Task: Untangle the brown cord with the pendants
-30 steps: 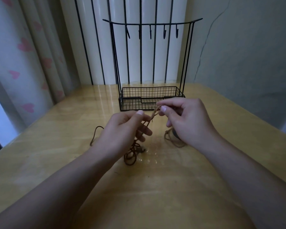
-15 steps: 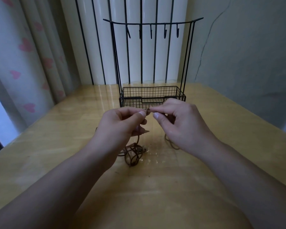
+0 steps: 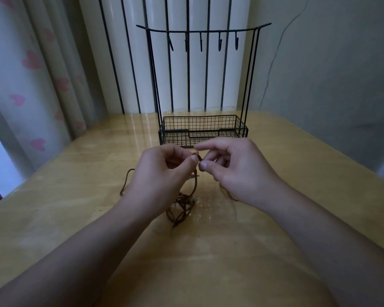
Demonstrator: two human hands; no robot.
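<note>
Just in front of the black wire-mesh basket stand (image 3: 203, 129), the left hand (image 3: 162, 176) pinches a raised loop of the thin brown cord (image 3: 182, 207) between thumb and fingers. The right hand (image 3: 235, 169) touches the same loop, forefinger extended; its grip is unclear. Nearer than the stand, the tangle lies on the glossy wooden table (image 3: 297, 173).

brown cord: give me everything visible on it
The brown cord is thin, dark brown and looks like leather or waxed string. Most of it lies in a tangled heap of loops on the wooden table, between the forearms. One strand rises from the heap to a small loop pinched at the left hand, with the right hand thumb tip against it. Another loop shows on the table left of the left hand, and a bit beneath the right wrist. No pendants can be made out.
</note>
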